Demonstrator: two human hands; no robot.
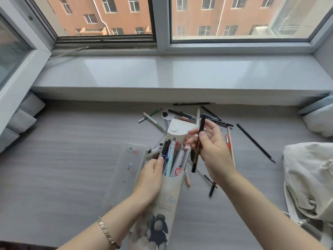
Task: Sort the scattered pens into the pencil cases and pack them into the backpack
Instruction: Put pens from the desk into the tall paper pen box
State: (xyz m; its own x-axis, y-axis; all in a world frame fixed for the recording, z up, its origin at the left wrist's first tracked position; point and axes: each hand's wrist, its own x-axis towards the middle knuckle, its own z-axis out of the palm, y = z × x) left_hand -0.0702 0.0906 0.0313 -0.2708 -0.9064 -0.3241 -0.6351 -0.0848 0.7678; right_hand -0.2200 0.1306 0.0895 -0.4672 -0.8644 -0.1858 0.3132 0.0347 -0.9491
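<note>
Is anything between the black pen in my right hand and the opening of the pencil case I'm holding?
Nothing visible. The black pen in the right hand hangs just beside the pencil case, whose flap is folded back. The pens already inside crowd the mouth, though.

A grey wood-grain tabletop (63, 159) met a glossy pale windowsill (180, 73) under a sliding window (161, 24) showing a red-brick building (122, 15), with grey cushions (27, 112) far left and a pale pillow (319, 120) right.

Open pen-filled beige pencil case (171, 195), black pen (201, 123) above, clear case (126, 170) left, loose pens (189, 116) beyond, backpack (306, 177) right
</note>
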